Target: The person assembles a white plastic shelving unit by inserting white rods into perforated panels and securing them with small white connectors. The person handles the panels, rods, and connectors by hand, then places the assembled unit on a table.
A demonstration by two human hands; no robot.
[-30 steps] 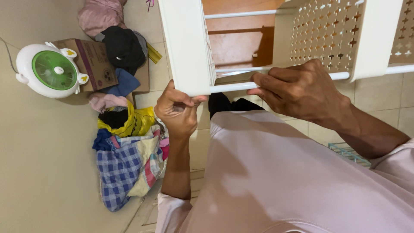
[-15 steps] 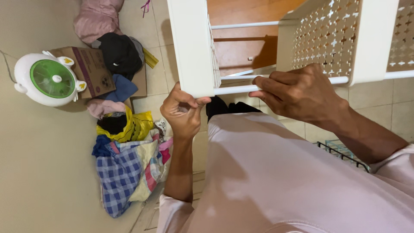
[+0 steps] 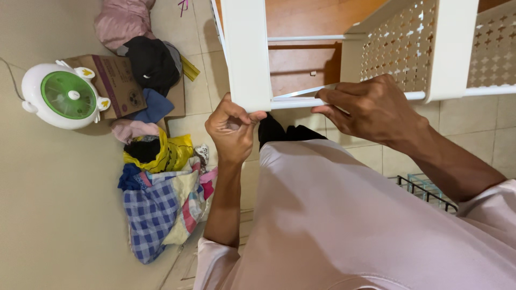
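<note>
Gripping the white rack (image 3: 247,53) at its near corner post with my left hand (image 3: 232,126), fingers curled and thumb tip pinched on the post's bottom edge. Right hand (image 3: 371,110) wraps the thin white rail (image 3: 295,102) that runs right from that post, fingers closed round it. Rack sits far of my body, against the wooden door (image 3: 317,21); its perforated side panel (image 3: 398,48) stands to the right.

To do this well, I judge: keep the post steady with the left, let the right guide the rail square to the post, press evenly, no twisting, fingertips clear of the joint.

Left on the floor: a clothes pile (image 3: 161,198), a cardboard box (image 3: 115,83), a white-and-green fan (image 3: 64,96). Wire basket (image 3: 424,188) near right, partly hidden by my shirt (image 3: 344,225).
</note>
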